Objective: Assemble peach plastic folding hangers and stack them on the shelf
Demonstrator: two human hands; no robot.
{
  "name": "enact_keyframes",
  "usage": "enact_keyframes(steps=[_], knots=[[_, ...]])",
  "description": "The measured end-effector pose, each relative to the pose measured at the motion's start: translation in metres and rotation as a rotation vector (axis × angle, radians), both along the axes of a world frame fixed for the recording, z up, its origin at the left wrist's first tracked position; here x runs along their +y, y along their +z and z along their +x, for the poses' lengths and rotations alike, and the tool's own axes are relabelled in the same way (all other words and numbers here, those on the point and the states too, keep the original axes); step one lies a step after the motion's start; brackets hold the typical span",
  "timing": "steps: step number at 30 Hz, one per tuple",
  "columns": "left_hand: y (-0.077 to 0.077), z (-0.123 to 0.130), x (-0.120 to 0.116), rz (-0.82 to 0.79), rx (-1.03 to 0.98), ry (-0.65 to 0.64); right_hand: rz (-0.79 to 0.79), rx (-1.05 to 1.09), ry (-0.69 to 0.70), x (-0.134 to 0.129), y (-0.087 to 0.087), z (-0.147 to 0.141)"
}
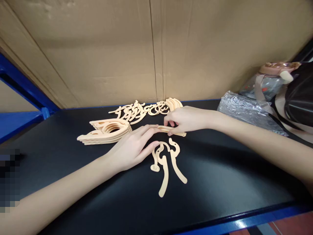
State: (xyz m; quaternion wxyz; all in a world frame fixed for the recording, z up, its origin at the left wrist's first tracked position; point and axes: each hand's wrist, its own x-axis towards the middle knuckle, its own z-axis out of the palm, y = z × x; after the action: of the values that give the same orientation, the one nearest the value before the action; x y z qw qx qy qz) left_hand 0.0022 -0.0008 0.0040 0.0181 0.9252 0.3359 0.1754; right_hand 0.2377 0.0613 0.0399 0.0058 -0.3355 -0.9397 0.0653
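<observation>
A long, narrow beige plastic hanger arm [180, 133] lies crosswise between my hands on the black tabletop. My right hand [184, 119] has its fingers curled down and pinches this arm from above. From the left, my left hand [138, 143] reaches in with fingers stretched out, tips touching the arm's left end and thumb apart. Beneath the thumb is a beige hook piece [155, 167] with a flat oval end, partly covered. Nearer to me are two loose curved hanger arms, one in the middle [165, 178] and one to its right [178, 166].
Left of my hands sits a stack of beige folding hangers [105, 135]. Behind are a loose heap of hanger parts [133, 111] and a neat stack of curved arms [174, 103]. Clear plastic wrap [244, 109] and a bottle [269, 83] stand right. Cardboard [110, 49] walls the back.
</observation>
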Motion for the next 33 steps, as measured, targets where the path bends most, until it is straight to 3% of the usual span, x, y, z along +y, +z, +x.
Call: enact_keyframes(steps=[5,20,26,29,33], knots=[[0.001,0.001,0.000,-0.094,-0.058,0.003,0.034,-0.016,-0.051,-0.001,0.001,-0.001],[0.000,0.001,0.001,-0.030,-0.083,-0.042,0.045,-0.024,-0.030,-0.002,0.004,0.000],[-0.001,0.002,0.001,0.042,-0.047,-0.041,0.176,-0.003,-0.038,-0.019,0.016,-0.005],[-0.002,0.001,0.003,0.093,-0.042,-0.033,0.219,0.048,0.024,-0.032,0.019,-0.011],[-0.003,0.001,0.005,0.099,-0.064,-0.004,0.159,0.085,0.213,-0.046,0.015,-0.022]])
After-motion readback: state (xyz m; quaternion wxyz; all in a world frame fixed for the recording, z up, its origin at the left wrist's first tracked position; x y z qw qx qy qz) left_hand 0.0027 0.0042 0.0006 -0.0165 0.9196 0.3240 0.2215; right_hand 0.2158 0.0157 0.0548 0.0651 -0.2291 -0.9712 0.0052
